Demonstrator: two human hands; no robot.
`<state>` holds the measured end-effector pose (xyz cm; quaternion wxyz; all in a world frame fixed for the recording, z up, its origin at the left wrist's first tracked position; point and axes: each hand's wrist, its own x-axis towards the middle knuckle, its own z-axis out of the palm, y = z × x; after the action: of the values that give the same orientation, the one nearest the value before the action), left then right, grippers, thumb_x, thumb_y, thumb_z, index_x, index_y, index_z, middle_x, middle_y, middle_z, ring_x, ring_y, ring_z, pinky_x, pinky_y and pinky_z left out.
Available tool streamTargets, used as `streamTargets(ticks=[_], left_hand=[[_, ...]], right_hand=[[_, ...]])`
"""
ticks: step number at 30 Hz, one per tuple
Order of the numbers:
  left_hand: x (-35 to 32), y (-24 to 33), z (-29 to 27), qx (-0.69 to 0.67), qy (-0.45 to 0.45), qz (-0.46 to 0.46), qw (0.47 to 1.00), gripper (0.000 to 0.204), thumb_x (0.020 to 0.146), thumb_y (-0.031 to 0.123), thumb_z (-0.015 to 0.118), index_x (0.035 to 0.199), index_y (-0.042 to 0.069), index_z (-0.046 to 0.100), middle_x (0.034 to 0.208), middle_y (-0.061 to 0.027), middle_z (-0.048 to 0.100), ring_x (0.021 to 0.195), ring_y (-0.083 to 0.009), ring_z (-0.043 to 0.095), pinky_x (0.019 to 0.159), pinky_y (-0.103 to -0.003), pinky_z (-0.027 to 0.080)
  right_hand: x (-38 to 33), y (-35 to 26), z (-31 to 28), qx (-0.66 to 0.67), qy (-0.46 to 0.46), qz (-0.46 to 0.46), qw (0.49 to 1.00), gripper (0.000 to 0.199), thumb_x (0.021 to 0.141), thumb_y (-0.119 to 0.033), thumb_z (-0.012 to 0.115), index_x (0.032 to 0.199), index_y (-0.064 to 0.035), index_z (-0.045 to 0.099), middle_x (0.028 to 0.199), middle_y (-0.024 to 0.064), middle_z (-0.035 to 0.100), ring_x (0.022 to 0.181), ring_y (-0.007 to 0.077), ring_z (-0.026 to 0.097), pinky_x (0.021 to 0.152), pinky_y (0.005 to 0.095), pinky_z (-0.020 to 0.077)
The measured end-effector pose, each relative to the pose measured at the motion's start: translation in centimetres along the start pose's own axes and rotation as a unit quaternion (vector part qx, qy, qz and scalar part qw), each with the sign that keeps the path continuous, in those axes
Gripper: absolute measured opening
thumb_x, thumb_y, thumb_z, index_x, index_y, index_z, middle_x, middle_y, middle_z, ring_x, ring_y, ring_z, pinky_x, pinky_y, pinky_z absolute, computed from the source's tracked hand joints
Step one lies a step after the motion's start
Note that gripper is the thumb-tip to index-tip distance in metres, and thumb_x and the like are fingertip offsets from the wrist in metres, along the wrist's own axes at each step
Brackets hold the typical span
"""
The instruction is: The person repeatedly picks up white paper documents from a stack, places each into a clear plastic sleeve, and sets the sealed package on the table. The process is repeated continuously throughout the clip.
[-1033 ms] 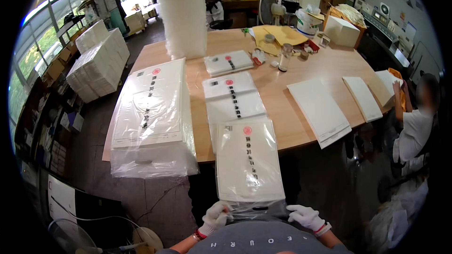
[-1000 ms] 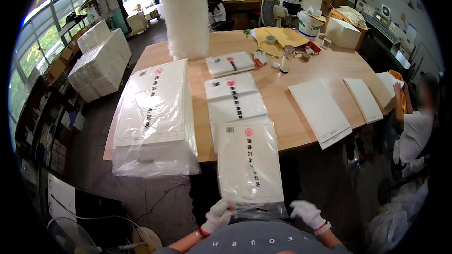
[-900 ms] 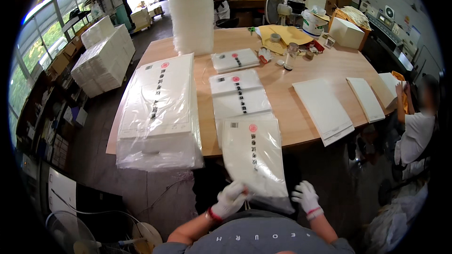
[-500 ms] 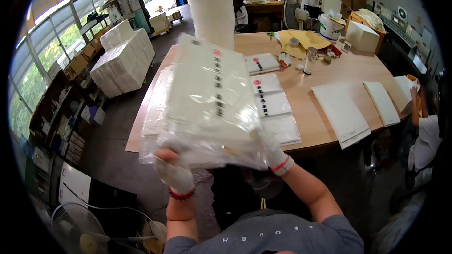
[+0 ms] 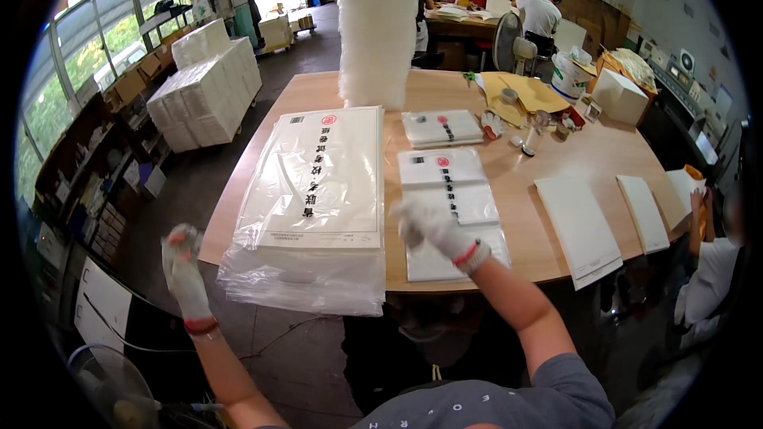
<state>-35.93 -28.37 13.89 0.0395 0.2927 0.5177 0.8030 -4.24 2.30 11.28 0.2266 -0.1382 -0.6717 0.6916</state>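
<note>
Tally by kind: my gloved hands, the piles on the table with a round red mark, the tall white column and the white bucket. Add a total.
Gloved hands: 2, left hand and right hand
Red-marked piles: 3, large left pile, middle pile and small far pile
Tall white column: 1
White bucket: 1
Total: 7

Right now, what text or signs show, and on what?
Wording not copied.
Stack: black characters, red round mark; bottom print too small.
Front bag: black characters, red round mark.
Rear bags: black characters, red round mark.
Shirt: pale letters, partly hidden.
White sheets: tiny print, unreadable.
</note>
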Motion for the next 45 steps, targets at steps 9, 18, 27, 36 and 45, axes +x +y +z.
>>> streamTargets(ticks=[9,18,27,36,45], left_hand=[[10.5,-3.4,9.8,0.548,-0.266,-0.271,0.746,0.062,0.090,0.055,0.040,0.101,-0.003,0.060,0.098,-0.0152,0.063,0.089,-0.0226,0.060,0.074,-0.034,0.047],[10.7,-4.2,10.9,0.604,-0.233,-0.201,0.736,0.055,0.091,0.044,0.039,0.116,-0.004,0.051,0.104,-0.0192,0.061,0.095,-0.0294,0.059,0.084,-0.036,0.043],[-6.5,-6.7,8.0,0.636,-0.282,0.293,0.656,0.059,0.078,0.027,0.060,0.129,0.005,0.041,0.137,-0.0219,0.034,0.130,-0.0383,0.028,0.108,-0.054,0.016],[-26.3,-15.0,16.3,0.288,-0.487,0.022,0.825,0.023,0.074,0.002,0.061,0.096,0.003,0.061,0.095,-0.0142,0.063,0.089,-0.0311,0.061,0.079,-0.036,0.050],[-22.1,-23.3,35.3,0.551,-0.453,0.115,0.692,0.023,0.082,0.028,0.056,0.089,0.007,0.061,0.103,-0.0133,0.060,0.099,-0.0352,0.051,0.082,-0.042,0.043]], right_hand=[[14.7,1.1,2.5,0.093,0.094,0.186,0.974,0.064,0.076,-0.057,0.063,0.103,0.0013,0.059,0.090,0.0104,0.061,0.080,0.0165,0.055,0.072,0.0295,0.0439],[15.6,2.2,2.4,0.025,0.077,0.155,0.985,0.079,0.079,-0.064,0.051,0.112,0.0075,0.056,0.104,0.0148,0.059,0.093,0.0187,0.053,0.084,0.0264,0.0386],[-1.6,0.7,5.7,-0.417,-0.006,-0.387,0.822,0.050,0.085,-0.023,0.060,0.128,-0.0025,0.044,0.125,0.0194,0.049,0.116,0.0342,0.047,0.098,0.0428,0.0352],[-21.5,10.8,3.1,-0.304,-0.221,0.212,0.902,0.048,0.091,-0.047,0.039,0.123,-0.0129,0.052,0.112,0.0139,0.060,0.103,0.0313,0.056,0.087,0.0348,0.0446],[-27.1,13.2,0.0,-0.245,-0.004,0.204,0.948,0.046,0.091,-0.040,0.044,0.121,-0.0064,0.051,0.110,0.0180,0.060,0.102,0.0323,0.058,0.087,0.0343,0.0451]])
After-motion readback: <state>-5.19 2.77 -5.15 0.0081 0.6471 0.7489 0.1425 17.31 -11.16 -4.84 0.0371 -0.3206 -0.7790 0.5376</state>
